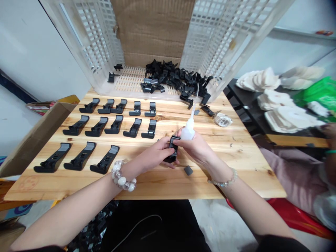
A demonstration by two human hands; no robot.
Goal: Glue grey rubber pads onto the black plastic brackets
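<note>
Black plastic clip [172,148] sits mid-table between the two hands, gripped firmly by the left hand [154,154], whose fingers curl around it. The right hand [195,147] is closed around a white squeeze bottle [187,132], its long thin nozzle [193,113] tilted up and away from the clip, and its fingertips are right beside the clip. A small grey pad [188,170] lies loose just below them on the pine table [244,168], where a knuckle or a dropped clip could knock it aside. Because the clip is held only in the fingers, a slip could send it onto the wood, and any liquid squeezed from the tilted bottle could land on skin or table. Rows of matching clips [114,126] lie close to the left wrist's beaded bracelet [122,176], which could catch the nearest one and upset the row. Farther off, a heap of loose clips [173,75] fills a white lattice crate [91,42], and a few at its edge could slide onto the table.
</note>
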